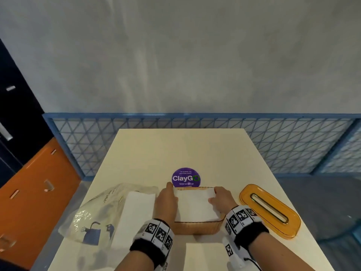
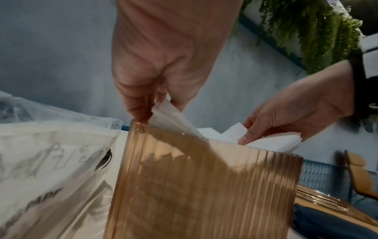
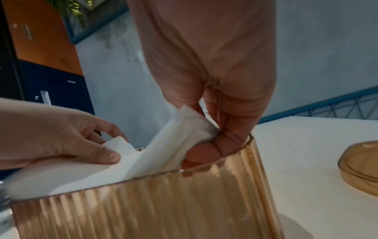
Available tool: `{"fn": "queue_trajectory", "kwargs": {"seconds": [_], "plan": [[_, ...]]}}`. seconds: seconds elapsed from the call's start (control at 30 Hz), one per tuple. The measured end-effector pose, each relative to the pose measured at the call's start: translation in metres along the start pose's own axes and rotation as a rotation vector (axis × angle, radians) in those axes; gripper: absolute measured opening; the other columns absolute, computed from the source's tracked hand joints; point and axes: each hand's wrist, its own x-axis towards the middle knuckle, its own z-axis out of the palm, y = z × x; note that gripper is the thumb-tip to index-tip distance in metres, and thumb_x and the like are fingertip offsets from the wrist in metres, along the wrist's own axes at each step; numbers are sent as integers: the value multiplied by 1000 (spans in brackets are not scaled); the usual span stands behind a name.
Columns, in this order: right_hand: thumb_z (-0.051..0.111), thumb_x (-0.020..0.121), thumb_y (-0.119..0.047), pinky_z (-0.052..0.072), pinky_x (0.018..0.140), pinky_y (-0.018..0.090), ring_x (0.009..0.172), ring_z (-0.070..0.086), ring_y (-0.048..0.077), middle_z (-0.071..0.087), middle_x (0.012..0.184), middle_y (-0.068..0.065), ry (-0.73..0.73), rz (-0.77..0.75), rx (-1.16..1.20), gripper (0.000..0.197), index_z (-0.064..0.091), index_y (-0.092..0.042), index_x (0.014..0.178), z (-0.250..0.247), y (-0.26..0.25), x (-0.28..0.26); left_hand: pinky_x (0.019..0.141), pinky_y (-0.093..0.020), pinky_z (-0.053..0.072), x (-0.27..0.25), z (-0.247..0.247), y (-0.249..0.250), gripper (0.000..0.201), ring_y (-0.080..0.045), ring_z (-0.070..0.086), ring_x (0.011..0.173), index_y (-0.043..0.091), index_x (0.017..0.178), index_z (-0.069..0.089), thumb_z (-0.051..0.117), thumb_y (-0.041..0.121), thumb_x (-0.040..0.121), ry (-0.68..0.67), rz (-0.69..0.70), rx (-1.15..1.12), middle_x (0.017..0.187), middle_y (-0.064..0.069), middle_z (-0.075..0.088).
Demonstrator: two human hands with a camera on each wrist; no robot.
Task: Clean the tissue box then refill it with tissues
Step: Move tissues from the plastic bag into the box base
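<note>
An amber ribbed tissue box (image 1: pixel 197 228) stands open near the table's front edge, and a white stack of tissues (image 1: pixel 195 207) lies in its top. My left hand (image 1: pixel 171 192) pinches the stack's left edge at the box rim (image 2: pixel 143 127). My right hand (image 1: pixel 214 195) pinches the right edge, and in the right wrist view its thumb (image 3: pixel 201 152) shows through the box wall (image 3: pixel 163 207). There the tissues (image 3: pixel 155 155) bend up between both hands. The amber lid (image 1: pixel 269 211) with its slot lies on the table, right of the box.
A clear plastic bag (image 1: pixel 97 212) holding more white tissues (image 1: pixel 134 210) lies left of the box. A purple round sticker (image 1: pixel 185 178) sits just behind it on the white table (image 1: pixel 175 149). A blue mesh railing (image 1: pixel 195 133) runs beyond the far edge, with orange cabinets (image 1: pixel 35 192) at the left.
</note>
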Motion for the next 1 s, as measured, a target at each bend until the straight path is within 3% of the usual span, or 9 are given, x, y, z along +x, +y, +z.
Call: {"fn": "queue_trajectory", "kwargs": {"seconds": [0.1,0.2,0.3,0.4,0.5,0.63,0.8,0.87,1.0], "plan": [[47,92,-10,44,88,27,116,55,30,58,125,17,35,-13,-63,30,53,1,120,5,-4,0,78,-33,46,-1,2,1,34,-25,59,99,11,125,42,44,7,92,-14,40,137,110,-9,59],[45,93,-7,45,88,29,114,56,29,57,125,17,53,-70,-120,31,48,0,123,9,-6,-6,83,-29,46,-3,3,5,41,-23,55,108,12,132,37,45,5,93,-27,81,289,123,-9,50],[46,92,-2,45,89,29,115,52,26,45,131,13,148,-229,-231,44,36,-6,134,11,-5,-17,86,-30,46,-7,-1,9,44,-26,43,118,12,130,39,48,0,89,-22,122,447,136,-11,32],[48,90,-1,47,90,30,120,45,24,34,140,9,245,-403,-339,56,29,-14,142,10,-2,-27,91,-33,46,-7,-9,8,42,-26,44,119,13,129,48,46,-1,90,-167,218,619,137,-9,35],[53,89,-5,42,99,33,129,39,26,33,147,6,95,-551,-432,57,35,-19,141,8,-1,-27,101,-40,41,-2,-15,4,43,-28,48,122,17,129,54,47,-1,90,-372,259,785,136,-9,38],[63,84,-4,42,104,42,130,38,34,31,148,8,-177,-488,-610,74,28,-27,145,12,2,-14,98,-41,41,2,-13,1,48,-28,54,115,26,134,46,45,4,92,-497,291,859,131,-9,41],[55,90,-5,43,101,41,126,44,36,34,142,16,-284,-456,-717,72,20,-30,147,7,3,-10,99,-38,45,21,-20,-6,62,-30,47,122,30,139,39,64,16,85,-657,299,787,134,-9,40],[51,91,-5,44,98,42,123,46,38,33,141,19,-303,-459,-751,71,17,-28,148,5,0,-11,100,-37,44,25,-20,-6,68,-30,46,124,31,142,35,67,19,83,-681,296,814,134,-9,40],[46,95,-11,43,98,42,123,46,40,29,143,21,-342,-455,-801,66,14,-27,150,3,-7,-13,90,-39,48,21,-8,-9,71,-33,53,116,35,145,25,59,11,88,-616,299,861,132,-10,40]]}}
